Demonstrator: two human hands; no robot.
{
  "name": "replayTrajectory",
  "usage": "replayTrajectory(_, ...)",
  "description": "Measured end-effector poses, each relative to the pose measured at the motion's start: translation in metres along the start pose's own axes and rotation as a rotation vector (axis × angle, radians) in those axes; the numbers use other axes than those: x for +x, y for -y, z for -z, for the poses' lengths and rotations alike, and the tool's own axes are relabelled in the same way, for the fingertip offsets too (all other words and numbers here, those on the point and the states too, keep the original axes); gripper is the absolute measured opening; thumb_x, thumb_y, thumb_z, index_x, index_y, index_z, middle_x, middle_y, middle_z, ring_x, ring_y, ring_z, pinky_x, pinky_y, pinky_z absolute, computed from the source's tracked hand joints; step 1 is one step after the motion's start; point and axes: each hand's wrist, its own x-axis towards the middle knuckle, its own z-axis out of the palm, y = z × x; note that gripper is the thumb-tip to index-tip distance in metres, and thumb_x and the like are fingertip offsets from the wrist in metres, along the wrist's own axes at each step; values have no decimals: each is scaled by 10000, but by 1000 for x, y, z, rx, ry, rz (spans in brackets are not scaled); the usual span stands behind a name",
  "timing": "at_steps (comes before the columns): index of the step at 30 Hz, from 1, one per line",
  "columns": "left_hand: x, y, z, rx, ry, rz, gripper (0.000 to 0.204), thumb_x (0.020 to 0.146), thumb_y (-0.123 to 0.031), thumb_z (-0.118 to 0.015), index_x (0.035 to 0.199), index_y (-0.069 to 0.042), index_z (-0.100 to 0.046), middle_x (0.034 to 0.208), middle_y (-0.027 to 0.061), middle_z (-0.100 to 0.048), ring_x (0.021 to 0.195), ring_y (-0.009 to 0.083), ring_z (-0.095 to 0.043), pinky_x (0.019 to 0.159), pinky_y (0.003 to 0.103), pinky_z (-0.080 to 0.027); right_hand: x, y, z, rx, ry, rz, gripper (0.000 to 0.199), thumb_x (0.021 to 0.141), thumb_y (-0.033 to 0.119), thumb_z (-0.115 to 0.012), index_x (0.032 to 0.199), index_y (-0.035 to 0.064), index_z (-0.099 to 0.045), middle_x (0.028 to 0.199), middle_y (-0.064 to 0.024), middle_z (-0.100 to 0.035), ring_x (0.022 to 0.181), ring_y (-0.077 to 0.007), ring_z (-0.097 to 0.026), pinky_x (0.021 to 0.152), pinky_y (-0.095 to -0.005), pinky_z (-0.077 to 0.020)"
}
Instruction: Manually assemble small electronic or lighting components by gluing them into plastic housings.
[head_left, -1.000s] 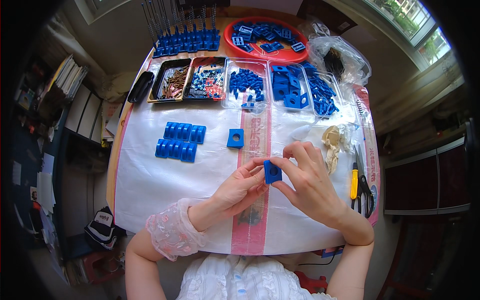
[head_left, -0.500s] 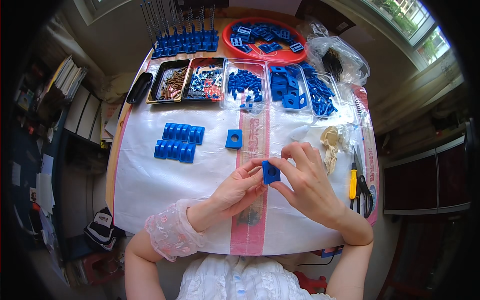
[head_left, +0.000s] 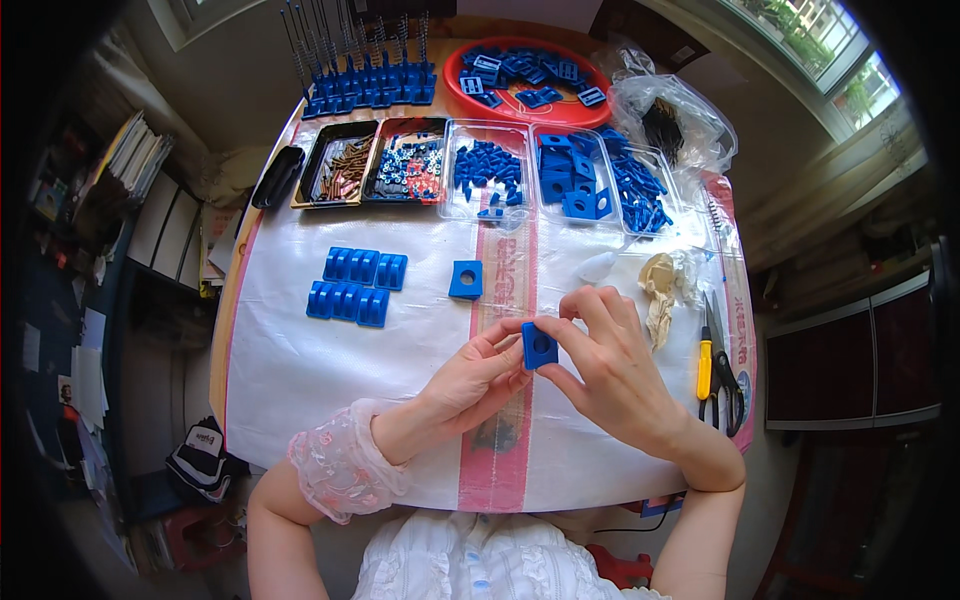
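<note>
Between both hands, above the table, is a small blue plastic block with a round hole (head_left: 540, 346). My left hand (head_left: 482, 372) pinches its left side, fingers closed. My right hand (head_left: 608, 350) grips its right side with thumb and fingertips. Just beyond the hands a similar blue block with a round hole (head_left: 466, 280) lies on the white sheet. To the left sit several blue ridged pieces (head_left: 350, 267) in two rows. Whether a smaller part is between the fingers is hidden.
Trays with brown screws (head_left: 347, 168), nuts (head_left: 410, 165), small blue parts (head_left: 488, 165) and blue blocks (head_left: 573, 170) stand at the back. Behind are a red basin (head_left: 520, 107) and upright spring assemblies (head_left: 370, 85). Scissors (head_left: 733, 390) and a yellow-handled screwdriver (head_left: 704, 370) lie right.
Hardly anything differs. The hands keep the same grip on the blue block, and the whole view has shifted very slightly.
</note>
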Motion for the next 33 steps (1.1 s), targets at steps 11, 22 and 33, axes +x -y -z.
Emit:
replayTrajectory(11,1,2,5,-7,17,-11,366,1022,-149,-620,1371,-109,-516,1256,22,-615,1142,97,-594,980,254,-497,0,0,-1,8,5,4,480,735,122,-811,1176,46,-639,1106,-103,-509,1111,-292,-478,946,-427,-375)
replayTrajectory(22,1,1,8,12,8,4,374,1027,-167,-614,1377,-96,-505,1246,20,-609,1142,86,-588,979,253,-505,0,0,-2,17,-1,8,496,723,115,-823,1177,43,-639,1098,-106,-516,1102,-293,-481,944,-429,-375)
replayTrajectory(33,3,2,7,-2,-7,2,382,1022,-168,-622,1376,-95,-499,1241,23,-614,1130,87,-599,965,248,-520,0,0,-2,7,-4,4,489,733,126,-817,1182,37,-644,1103,-110,-519,1107,-295,-482,950,-431,-376)
